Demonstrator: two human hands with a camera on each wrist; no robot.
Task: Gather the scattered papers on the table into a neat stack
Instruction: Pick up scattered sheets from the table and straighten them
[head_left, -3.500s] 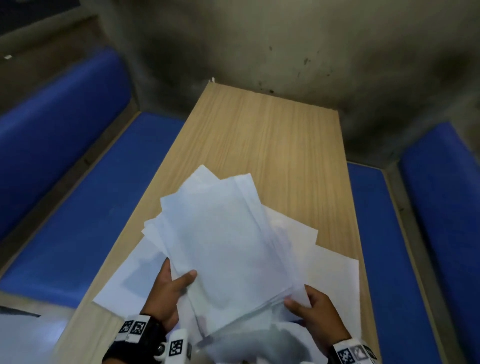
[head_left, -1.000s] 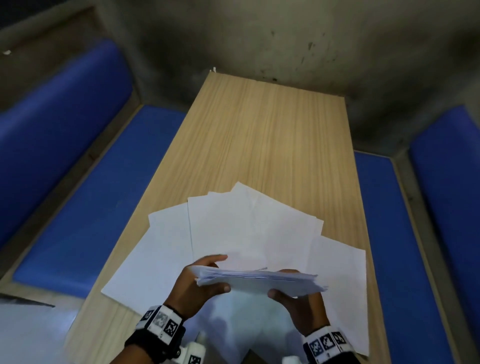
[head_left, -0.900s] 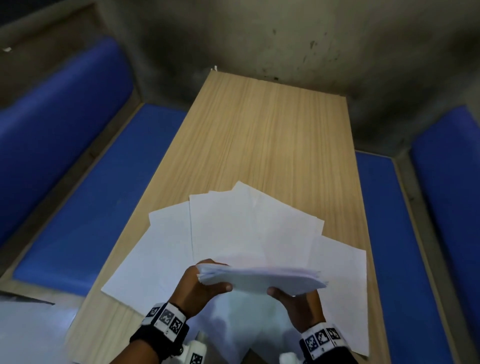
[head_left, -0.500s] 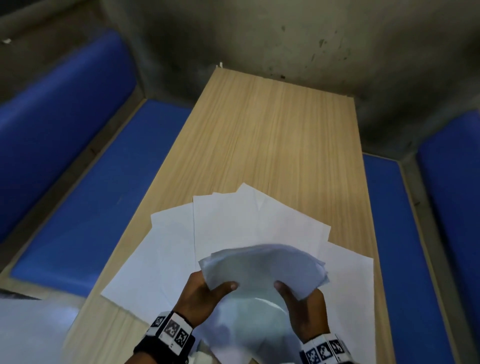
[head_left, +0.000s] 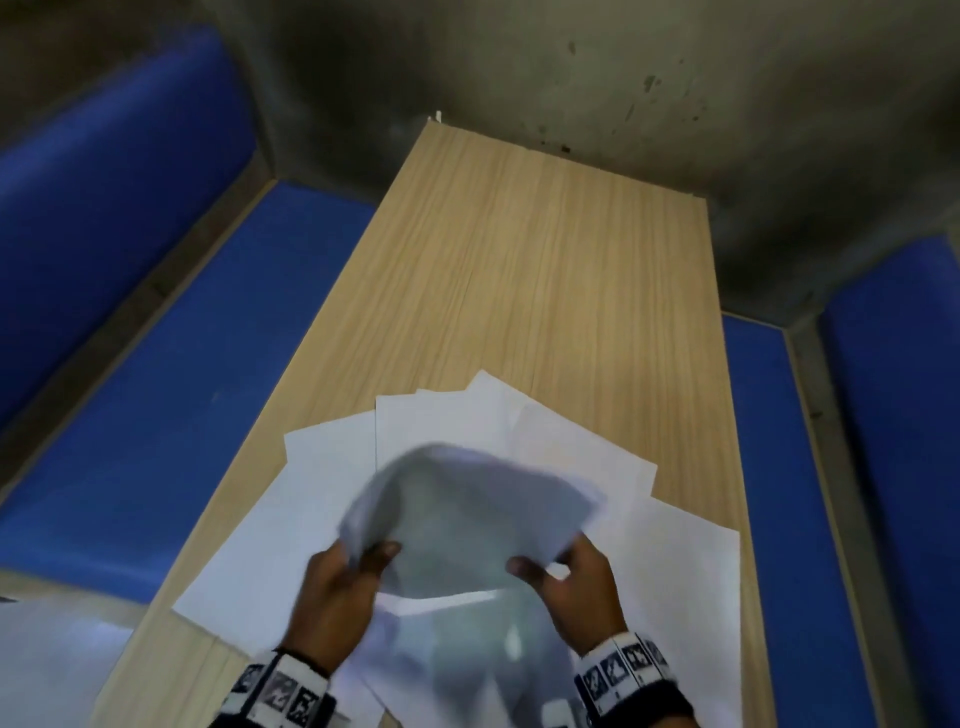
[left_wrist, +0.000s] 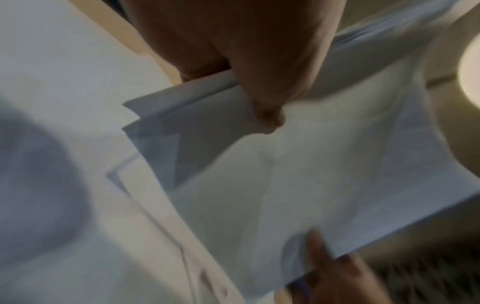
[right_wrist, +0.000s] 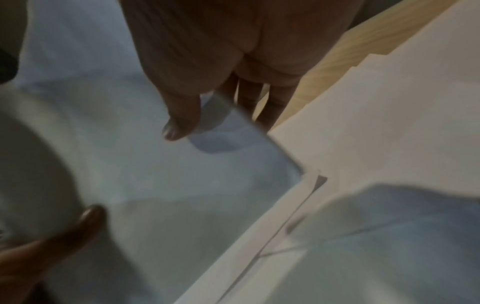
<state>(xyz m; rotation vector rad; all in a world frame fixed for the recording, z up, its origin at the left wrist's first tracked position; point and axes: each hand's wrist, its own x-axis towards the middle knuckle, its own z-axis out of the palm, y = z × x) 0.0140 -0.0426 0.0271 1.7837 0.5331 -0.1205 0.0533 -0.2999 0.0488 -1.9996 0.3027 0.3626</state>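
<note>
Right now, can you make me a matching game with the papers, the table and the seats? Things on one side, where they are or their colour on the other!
Things:
1. bundle of white papers
2. loose white sheets
3. light wooden table
4. padded bench seats

Places or colours:
A. blue, on both sides of the table
B. lying spread on the tabletop
C. held up by the left hand and right hand
D. pale wood grain, under the sheets

Pairs: 1-C, 2-B, 3-D, 4-A

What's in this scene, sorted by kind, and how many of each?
Hands: 2, left hand and right hand
Held bundle of papers: 1
Loose sheets spread on the table: several, overlapping, uncountable
Wooden table: 1
Blue benches: 2
Total: 6, plus loose sheets
</note>
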